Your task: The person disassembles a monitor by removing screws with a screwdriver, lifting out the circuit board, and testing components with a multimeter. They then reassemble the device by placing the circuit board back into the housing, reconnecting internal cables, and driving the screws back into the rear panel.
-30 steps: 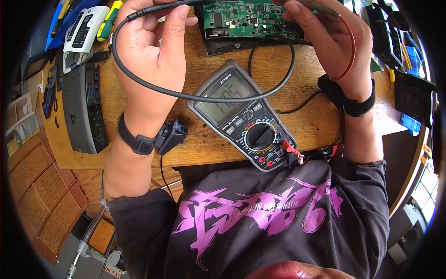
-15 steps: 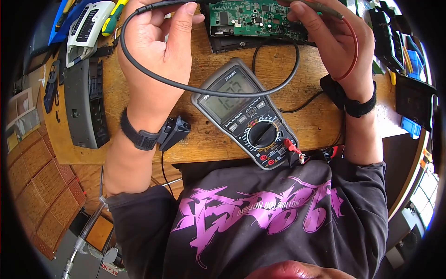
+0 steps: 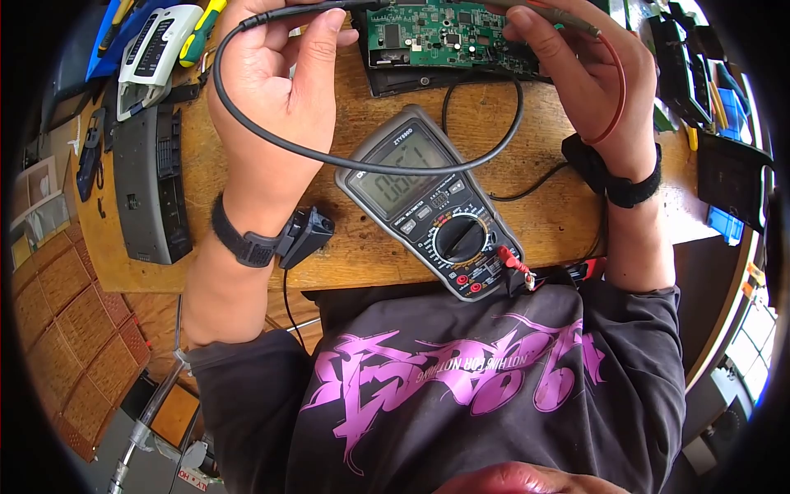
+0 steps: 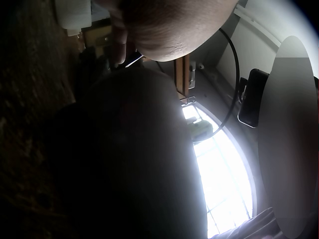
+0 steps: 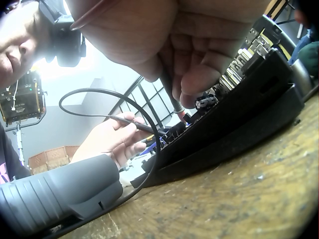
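- Worn, scratched brown wood makes up the tabletop (image 3: 358, 263), the grey-and-black plastic multimeter (image 3: 459, 239) resting on it near the person.
- Beyond it, the green rectangular circuit board (image 3: 436, 37) lies on a black plastic casing (image 3: 411, 82); it looks light, stiff and fragile, best taken by its bare edges or the casing.
- The left hand (image 3: 288, 107) pinches a slim black probe (image 3: 304, 10) between thumb and fingers.
- The right hand (image 3: 597, 86) pinches a dark, red-wired probe (image 3: 568, 16), fingers curled.
- Both probes seem light and rigid, their cables bendy; the barrels suit a grip well behind the tips. Whether both tips touch the board, I cannot tell.
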A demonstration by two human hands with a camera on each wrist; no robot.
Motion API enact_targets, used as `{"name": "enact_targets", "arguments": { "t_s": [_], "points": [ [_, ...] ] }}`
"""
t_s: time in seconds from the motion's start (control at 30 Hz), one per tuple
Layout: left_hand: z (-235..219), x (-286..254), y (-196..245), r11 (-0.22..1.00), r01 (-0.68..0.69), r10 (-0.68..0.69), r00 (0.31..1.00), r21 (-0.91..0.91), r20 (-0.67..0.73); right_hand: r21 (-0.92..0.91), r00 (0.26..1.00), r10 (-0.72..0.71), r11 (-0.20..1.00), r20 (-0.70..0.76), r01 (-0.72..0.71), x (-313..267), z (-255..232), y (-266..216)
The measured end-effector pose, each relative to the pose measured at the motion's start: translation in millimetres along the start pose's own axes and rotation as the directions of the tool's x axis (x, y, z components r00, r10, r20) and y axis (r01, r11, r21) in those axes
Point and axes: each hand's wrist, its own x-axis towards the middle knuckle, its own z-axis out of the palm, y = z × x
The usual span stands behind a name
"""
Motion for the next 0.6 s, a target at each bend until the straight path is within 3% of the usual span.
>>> {"name": "enact_targets", "arguments": {
  "t_s": [0.03,0.27,0.37,0.5,0.53,0.6],
  "points": [
    [-5,1,-3,1.0,-0.025,0.024,0.997,0.01,0.07,-0.008,1.0,-0.009,1.0,-0.007,0.009,0,0,0],
    [-1,0,6,0.998,-0.059,0.059,0.998,-0.008,0.023,0.054,1.0,0.014,0.998,-0.021,-0.013,1,-7,-5],
    [11,-2,20,0.998,-0.064,0.065,0.995,0.011,-0.076,-0.023,0.998,-0.057,0.998,-0.006,0.056,2,-11,-9],
    [7,2,23,0.996,0.044,-0.043,0.999,-0.072,0.01,-0.138,0.956,-0.293,0.947,-0.004,0.29,3,-8,-6],
    [5,10,24,0.952,-0.262,0.253,0.965,0.16,0.075,-0.146,0.944,-0.33,0.933,0.013,0.328,3,-9,-8],
    [-8,7,40,0.881,-0.365,0.266,0.908,0.3,0.323,-0.181,0.932,-0.343,0.915,0.116,0.36,1,-12,-15]
  ]
}}
